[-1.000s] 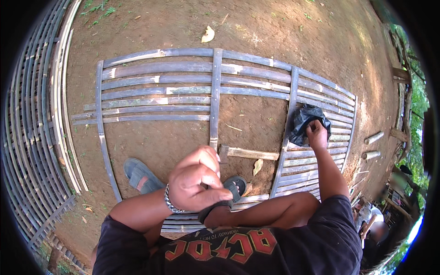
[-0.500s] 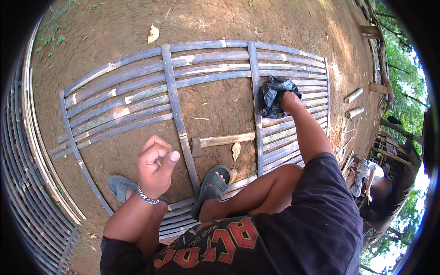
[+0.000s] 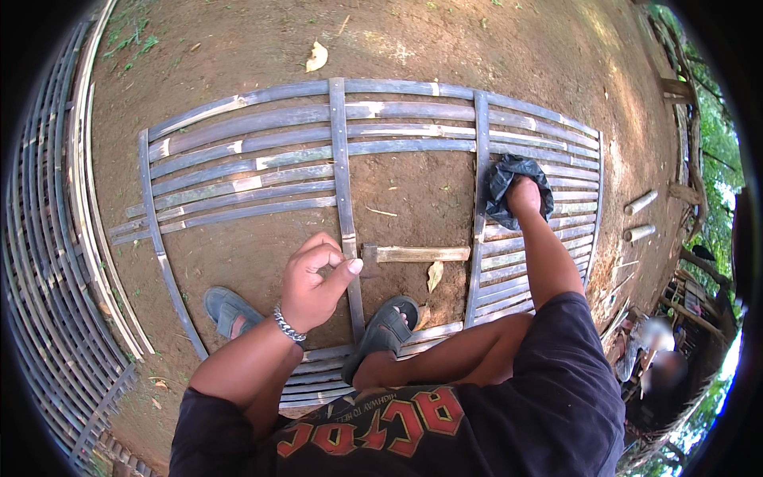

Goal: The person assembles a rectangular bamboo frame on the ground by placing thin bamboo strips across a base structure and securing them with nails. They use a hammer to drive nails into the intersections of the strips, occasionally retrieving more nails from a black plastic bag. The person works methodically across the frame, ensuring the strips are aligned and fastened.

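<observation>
My right hand [image 3: 523,196] reaches into a crumpled black plastic bag [image 3: 509,167], its fingers hidden inside. The bag rests on the slats at the right part of a bamboo slat panel [image 3: 339,159]. Over the panel's open left-middle part, my left hand [image 3: 318,286] is raised, fingers curled and thumb pressed against them. Whatever it may pinch is too small to make out. Just beyond the left hand lies a tool with a pale wooden handle [image 3: 425,254] and a dark metal head [image 3: 370,258], between two crosspieces.
Another slatted bamboo panel [image 3: 40,262] stands along the left side. Two short bamboo pieces [image 3: 640,203] lie on the dirt at right. My sandalled feet [image 3: 385,334] are at the panel's near side. Another person [image 3: 656,342] sits at the far right.
The whole scene has shifted rightward as my view turned. My right hand remains in the bag, and the left hand stays curled, now nearer the tool's head.
</observation>
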A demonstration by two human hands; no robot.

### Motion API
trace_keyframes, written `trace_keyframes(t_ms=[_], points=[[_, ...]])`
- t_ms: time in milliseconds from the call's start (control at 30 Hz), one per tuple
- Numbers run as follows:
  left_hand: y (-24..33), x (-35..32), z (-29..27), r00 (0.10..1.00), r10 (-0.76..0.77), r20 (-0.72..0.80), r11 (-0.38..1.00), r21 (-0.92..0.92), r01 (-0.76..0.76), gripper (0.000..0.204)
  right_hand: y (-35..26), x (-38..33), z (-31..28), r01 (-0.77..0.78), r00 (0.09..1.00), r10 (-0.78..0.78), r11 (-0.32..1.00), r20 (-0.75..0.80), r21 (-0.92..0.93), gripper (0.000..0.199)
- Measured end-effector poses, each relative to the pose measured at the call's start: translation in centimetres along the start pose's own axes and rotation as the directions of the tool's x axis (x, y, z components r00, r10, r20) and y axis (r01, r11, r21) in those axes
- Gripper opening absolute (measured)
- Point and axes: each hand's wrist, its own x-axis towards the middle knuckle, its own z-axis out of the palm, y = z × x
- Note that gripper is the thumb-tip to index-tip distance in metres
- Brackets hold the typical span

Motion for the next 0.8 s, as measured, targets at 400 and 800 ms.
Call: trace_keyframes(t_ms=[400,800], points=[[-1.2,0.1,-0.7,0.995,-0.095,-0.015,0.995,-0.045,0.094,0.022,-5.1,-6.3,-11.0,-0.049,0.974,-0.112,0.743,0.196,0.668,0.026],[-1.9,2.6,4.6,0.903,-0.411,-0.122,0.681,-0.700,0.215,0.019,-25.1,-13.6,-11.0,-0.058,0.633,-0.736,0.260,0.237,0.964,0.028]])
